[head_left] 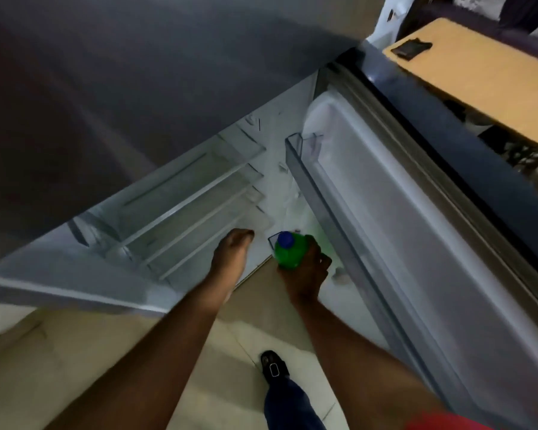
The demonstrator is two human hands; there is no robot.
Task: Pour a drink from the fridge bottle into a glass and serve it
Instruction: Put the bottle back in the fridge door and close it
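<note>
— What might go wrong here?

— The green bottle (pixel 288 252) with its blue cap (pixel 285 239), low at the open fridge (pixel 180 193), could slip, being grasped only from above, or knock the door shelf (pixel 305 169) on its right.

— And the hands?

— Right hand (pixel 306 271) wraps the bottle's shoulder; left hand (pixel 232 254) reaches beside it, fingers loose, holding nothing.

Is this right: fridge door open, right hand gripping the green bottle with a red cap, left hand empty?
Not quite. The head view shows the cap is blue, not red. The rest holds: fridge door open, right hand gripping the green bottle, left hand empty.
</note>
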